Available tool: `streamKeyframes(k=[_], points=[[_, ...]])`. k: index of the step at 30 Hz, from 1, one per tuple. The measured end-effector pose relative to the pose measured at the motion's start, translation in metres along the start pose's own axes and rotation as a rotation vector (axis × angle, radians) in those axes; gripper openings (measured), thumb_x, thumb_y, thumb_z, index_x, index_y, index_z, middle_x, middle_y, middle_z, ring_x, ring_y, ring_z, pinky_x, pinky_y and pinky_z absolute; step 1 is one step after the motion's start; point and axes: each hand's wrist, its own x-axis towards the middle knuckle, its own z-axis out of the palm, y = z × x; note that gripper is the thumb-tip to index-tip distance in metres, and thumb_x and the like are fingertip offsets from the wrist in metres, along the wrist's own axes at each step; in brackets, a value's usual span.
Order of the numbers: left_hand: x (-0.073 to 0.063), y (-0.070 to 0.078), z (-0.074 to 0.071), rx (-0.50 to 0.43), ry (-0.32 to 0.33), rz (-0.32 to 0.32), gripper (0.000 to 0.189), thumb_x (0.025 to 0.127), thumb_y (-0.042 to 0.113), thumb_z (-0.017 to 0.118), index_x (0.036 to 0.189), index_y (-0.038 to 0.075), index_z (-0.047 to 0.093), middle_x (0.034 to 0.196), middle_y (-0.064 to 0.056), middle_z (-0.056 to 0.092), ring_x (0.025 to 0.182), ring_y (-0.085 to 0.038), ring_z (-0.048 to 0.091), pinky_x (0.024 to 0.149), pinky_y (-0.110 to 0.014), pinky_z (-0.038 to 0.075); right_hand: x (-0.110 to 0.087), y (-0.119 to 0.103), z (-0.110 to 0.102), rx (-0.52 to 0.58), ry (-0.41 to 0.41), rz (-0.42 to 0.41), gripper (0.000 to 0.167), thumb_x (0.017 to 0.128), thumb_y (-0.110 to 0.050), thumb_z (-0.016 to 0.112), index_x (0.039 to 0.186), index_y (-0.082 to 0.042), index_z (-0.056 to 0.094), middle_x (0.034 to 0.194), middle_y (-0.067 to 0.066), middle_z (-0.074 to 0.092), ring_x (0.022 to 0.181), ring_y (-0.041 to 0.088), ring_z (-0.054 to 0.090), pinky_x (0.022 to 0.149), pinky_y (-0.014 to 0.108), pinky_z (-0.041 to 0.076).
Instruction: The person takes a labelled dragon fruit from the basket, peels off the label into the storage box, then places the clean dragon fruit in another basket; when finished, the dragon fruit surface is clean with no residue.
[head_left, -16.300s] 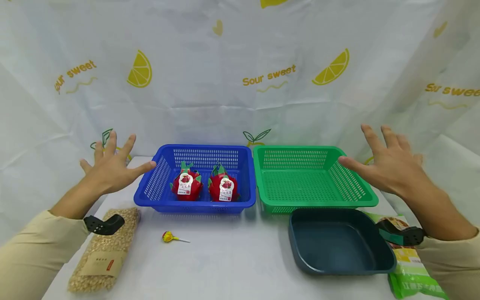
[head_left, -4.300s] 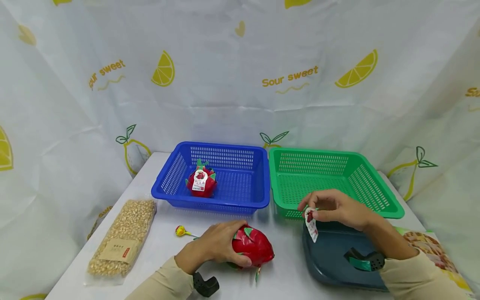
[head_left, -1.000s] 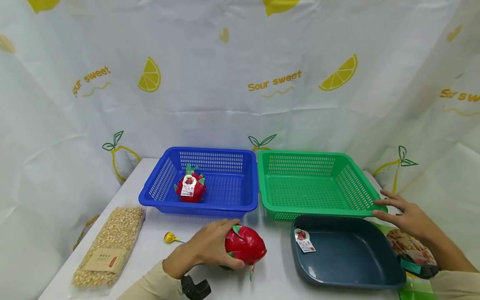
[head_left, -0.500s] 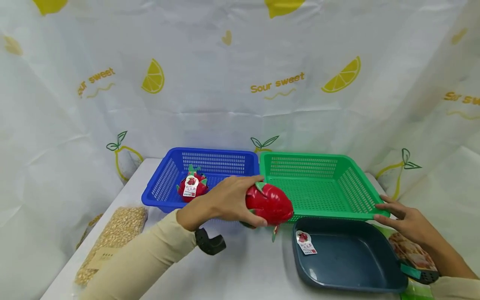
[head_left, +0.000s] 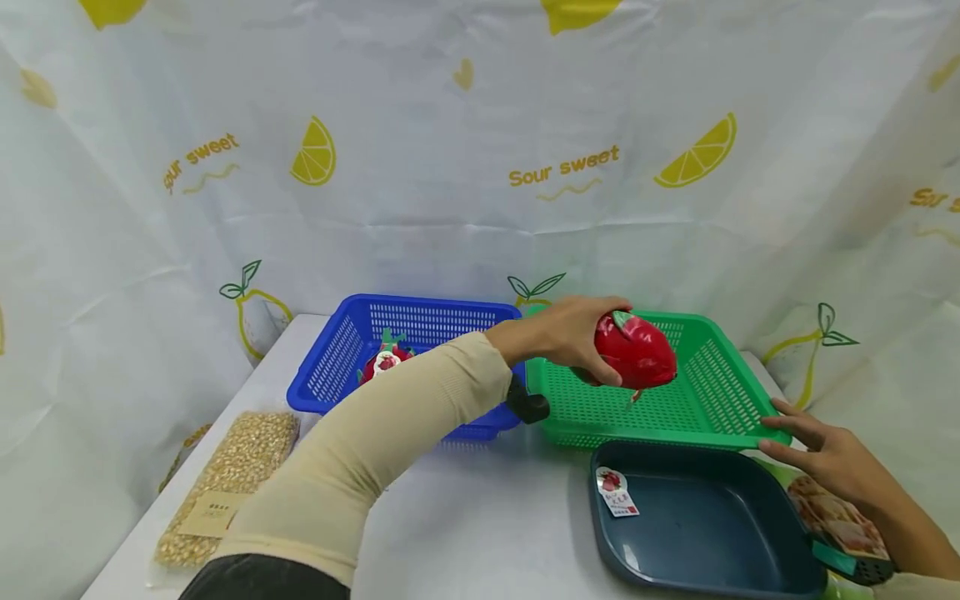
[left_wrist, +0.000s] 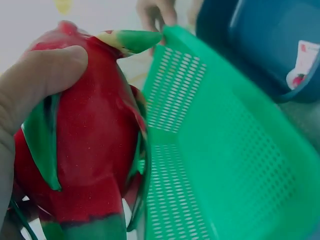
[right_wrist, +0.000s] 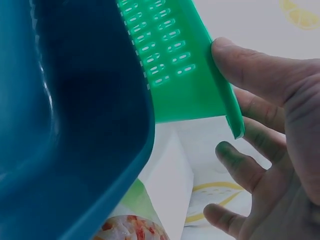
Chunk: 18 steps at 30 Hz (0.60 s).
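Observation:
My left hand [head_left: 573,333] grips a shiny red dragon fruit [head_left: 637,354] with green leaf tips, holding it over the green basket [head_left: 720,437]. In the left wrist view, the thumb lies across the dragon fruit [left_wrist: 90,135], with the green basket [left_wrist: 210,150] beyond it. At that basket's front right corner, my right hand [head_left: 832,458] touches the rim with thumb and fingers fairly straight. The right wrist view has the thumb of the right hand [right_wrist: 280,130] on the rim and the other fingers spread. A second dragon fruit [head_left: 386,364], partly behind the left sleeve, sits in the blue basket [head_left: 352,317].
A dark blue tub [head_left: 697,533] stands in front of the green basket, with a dragon fruit label [head_left: 617,492] on its inner left wall. A bag of pale grains [head_left: 232,467] lies at left. A green food packet [head_left: 832,517] lies partly under the right arm. A printed curtain [head_left: 480,117] hangs behind.
My left hand has lifted the dragon fruit from the table and carried it right and back over the green basket. Earlier, the label went from the right hand into the tub.

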Motion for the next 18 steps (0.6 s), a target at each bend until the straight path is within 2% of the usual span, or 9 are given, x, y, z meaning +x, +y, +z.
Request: streamKeyframes(k=[4,6,8,11,13,18], points=[[0.04,-0.008,0.02,0.003,-0.06,-0.015,0.094,0.072,0.035,0.085,0.149,0.017,0.034,0.134,0.001,0.049,0.11,-0.011,0.047,0.073,-0.017,0.048,0.0,0.001,0.001,0.018,-0.012,0.008,0.055,0.098,-0.029,0.058,0.135,0.009,0.046,0.157,0.021,0.006,0.12,0.064,0.032,0.08,0.07,0.038],[0.057,-0.012,0.03,0.028,-0.083,-0.02,0.092,0.072,0.031,0.085,0.148,0.017,0.035,0.134,0.001,0.049,0.111,-0.011,0.047,0.074,-0.018,0.049,0.001,0.001,0.001,0.028,-0.009,0.007,0.054,0.098,-0.029,0.058,0.136,0.008,0.046,0.158,0.015,0.004,0.121,0.064,0.03,0.08,0.07,0.037],[0.07,-0.014,0.042,0.064,-0.102,-0.036,0.091,0.072,0.03,0.085,0.148,0.02,0.035,0.134,0.005,0.048,0.114,-0.009,0.045,0.089,-0.025,0.045,0.0,0.002,0.002,0.036,-0.004,0.001,0.054,0.098,-0.028,0.058,0.136,0.008,0.046,0.157,-0.001,0.004,0.122,0.063,0.028,0.08,0.071,0.037],[0.087,-0.017,0.061,0.122,-0.11,-0.051,0.091,0.072,0.032,0.085,0.147,0.023,0.035,0.135,0.009,0.048,0.117,-0.006,0.043,0.106,-0.034,0.028,-0.001,0.005,0.003,0.043,0.006,-0.005,0.053,0.098,-0.027,0.058,0.137,0.007,0.046,0.151,-0.017,0.004,0.125,0.061,0.025,0.081,0.071,0.036],[0.096,-0.017,0.073,0.129,-0.116,-0.07,0.092,0.071,0.033,0.086,0.146,0.026,0.034,0.135,0.011,0.048,0.119,-0.004,0.041,0.109,-0.039,0.019,-0.001,0.005,0.003,0.045,0.006,-0.005,0.052,0.098,-0.027,0.058,0.136,0.007,0.046,0.152,-0.014,0.005,0.125,0.061,0.025,0.081,0.072,0.036],[0.112,-0.018,0.103,0.127,-0.125,-0.087,0.093,0.069,0.034,0.088,0.145,0.03,0.035,0.133,0.013,0.049,0.121,-0.005,0.039,0.111,-0.042,0.015,0.001,0.005,0.003,0.05,-0.002,0.011,0.053,0.098,-0.028,0.058,0.136,0.007,0.046,0.157,0.018,0.006,0.124,0.061,0.027,0.082,0.072,0.037]])
